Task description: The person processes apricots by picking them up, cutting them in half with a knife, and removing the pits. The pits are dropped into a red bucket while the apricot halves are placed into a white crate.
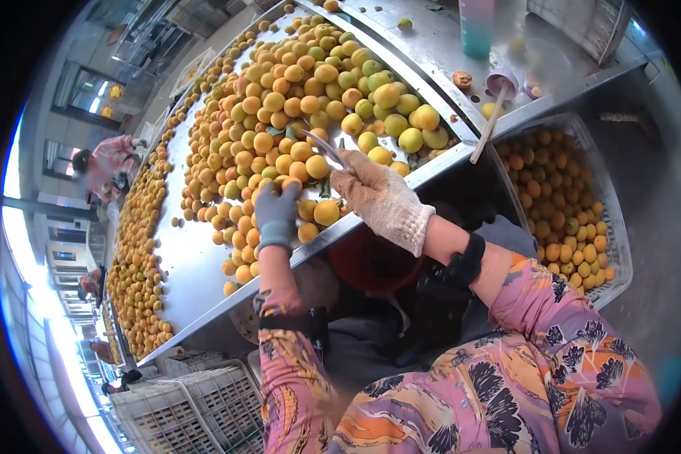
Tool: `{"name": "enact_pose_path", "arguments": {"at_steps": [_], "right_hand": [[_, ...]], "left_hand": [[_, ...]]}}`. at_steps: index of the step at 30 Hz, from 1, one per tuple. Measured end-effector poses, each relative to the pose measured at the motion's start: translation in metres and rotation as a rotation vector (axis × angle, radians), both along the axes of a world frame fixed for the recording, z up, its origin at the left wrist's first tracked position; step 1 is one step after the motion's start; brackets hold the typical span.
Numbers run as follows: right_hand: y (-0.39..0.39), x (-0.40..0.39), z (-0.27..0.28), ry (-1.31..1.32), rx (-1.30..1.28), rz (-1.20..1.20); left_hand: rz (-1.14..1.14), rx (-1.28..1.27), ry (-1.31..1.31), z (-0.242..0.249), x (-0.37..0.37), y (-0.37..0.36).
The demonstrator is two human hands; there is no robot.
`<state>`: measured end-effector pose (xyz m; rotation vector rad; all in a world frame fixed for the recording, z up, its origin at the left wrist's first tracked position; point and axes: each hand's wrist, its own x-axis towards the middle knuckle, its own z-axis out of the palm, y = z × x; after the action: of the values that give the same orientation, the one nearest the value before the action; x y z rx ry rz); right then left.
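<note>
My left hand (277, 213), in a grey glove, reaches into the pile of apricots (280, 98) near the table's front edge. Its fingers are curled around an apricot (290, 183), partly hidden by the glove. My right hand (378, 198) wears a pale knitted glove stained brown. Closed in it is a slim metal tool with a curved blade, seemingly a knife (324, 145), its tip pointing left over the fruit. The handle is hidden inside the glove. Yellow-orange apricots lie around both hands, with greener ones toward the right.
At right, a plastic crate (619, 227) of apricots stands below the metal table (185, 272). A cup (501, 82), a stick (489, 125) and a bottle (476, 30) are on the upper shelf. White crates (181, 416) stand lower left. Another person (110, 166) works across the table.
</note>
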<state>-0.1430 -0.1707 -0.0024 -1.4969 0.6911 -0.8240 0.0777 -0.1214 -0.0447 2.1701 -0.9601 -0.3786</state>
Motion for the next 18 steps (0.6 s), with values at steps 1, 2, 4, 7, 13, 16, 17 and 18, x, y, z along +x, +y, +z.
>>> {"name": "enact_pose_path", "arguments": {"at_steps": [1,2,4,7,13,16,17,18], "right_hand": [[-0.001,-0.005,0.005,0.038,0.052,0.024],[-0.001,-0.009,0.011,0.073,0.101,0.052],[-0.002,-0.015,0.023,0.084,0.141,0.087],[0.009,-0.012,0.019,0.03,-0.062,0.051],[0.025,-0.012,0.005,0.142,-0.204,0.055],[0.022,-0.011,0.005,0.152,-0.299,-0.015],[0.022,-0.013,0.006,0.176,-0.214,0.046],[0.021,-0.013,0.013,0.199,-0.127,0.107]], "left_hand": [[-0.013,-0.132,0.311,0.012,-0.008,0.009],[-0.022,-0.267,0.618,0.028,-0.013,0.02],[-0.201,-0.563,1.087,0.058,-0.043,0.038],[-0.233,-0.606,0.704,0.067,-0.078,0.05],[-0.172,-0.829,1.334,0.052,-0.115,0.048],[-0.183,-0.8,1.34,0.037,-0.107,0.043],[-0.249,-0.797,1.405,0.034,-0.104,0.044],[-0.315,-0.794,1.469,0.033,-0.102,0.043]]}}
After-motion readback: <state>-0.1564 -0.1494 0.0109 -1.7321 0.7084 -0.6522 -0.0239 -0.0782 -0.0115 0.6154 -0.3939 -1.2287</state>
